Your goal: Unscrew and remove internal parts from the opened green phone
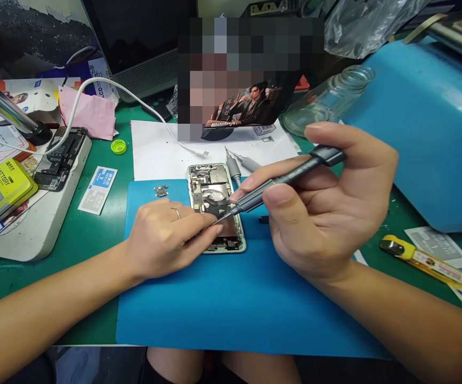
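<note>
An opened smartphone [219, 175] lies on the blue mat, its circuit boards and inner parts exposed. My right hand [330, 213] is closed around a dark grey precision screwdriver [282, 178], index finger bent over its rear end. The tool slants down to the left, and its thin tip reaches the fingertips of my left hand [162, 234]. That hand, with a ring on one finger, rests over the phone's left edge, thumb and fingers pinched at the tip. Whatever sits in the pinch is hidden. A small metal part [161, 190] lies on the mat beyond my left hand.
More grey screwdrivers [234, 168] lie behind the phone on white paper [154, 149]. A white cable [135, 96] arches over the left side. At right are a yellow utility knife [430, 264] and a glass jar [329, 101]. Another phone [63, 154] sits on a white box.
</note>
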`<state>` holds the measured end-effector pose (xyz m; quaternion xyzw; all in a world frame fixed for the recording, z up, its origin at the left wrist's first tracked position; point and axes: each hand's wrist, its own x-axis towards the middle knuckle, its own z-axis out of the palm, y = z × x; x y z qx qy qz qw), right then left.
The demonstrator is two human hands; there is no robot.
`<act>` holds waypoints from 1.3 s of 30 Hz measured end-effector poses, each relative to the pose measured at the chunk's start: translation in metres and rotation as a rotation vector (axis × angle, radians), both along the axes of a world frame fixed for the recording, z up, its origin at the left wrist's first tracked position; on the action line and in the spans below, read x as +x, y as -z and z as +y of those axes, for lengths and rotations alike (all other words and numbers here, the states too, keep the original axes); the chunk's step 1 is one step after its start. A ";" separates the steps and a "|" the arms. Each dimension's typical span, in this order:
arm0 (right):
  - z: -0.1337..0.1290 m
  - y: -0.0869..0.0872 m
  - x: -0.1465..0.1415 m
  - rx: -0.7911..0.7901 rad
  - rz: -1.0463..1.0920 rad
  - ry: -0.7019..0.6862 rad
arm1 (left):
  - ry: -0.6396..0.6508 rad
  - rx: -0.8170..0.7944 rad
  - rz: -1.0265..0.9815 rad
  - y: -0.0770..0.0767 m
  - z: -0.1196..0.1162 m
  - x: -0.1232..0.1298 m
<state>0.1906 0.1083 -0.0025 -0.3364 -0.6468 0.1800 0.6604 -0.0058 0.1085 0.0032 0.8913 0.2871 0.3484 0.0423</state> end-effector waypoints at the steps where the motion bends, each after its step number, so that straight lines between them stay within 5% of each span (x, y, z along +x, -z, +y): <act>1: 0.000 0.000 0.000 0.002 -0.007 0.001 | 0.000 -0.001 0.000 0.000 0.000 0.000; 24: 0.002 -0.002 0.000 -0.007 -0.040 -0.030 | -0.012 -0.018 0.001 0.000 0.000 -0.001; 32: 0.005 -0.005 0.000 0.025 0.029 0.013 | -0.062 -0.089 -0.154 -0.008 -0.003 0.000; 39: 0.001 -0.012 0.000 0.093 -0.136 0.077 | -0.068 -0.096 0.057 -0.005 0.001 0.001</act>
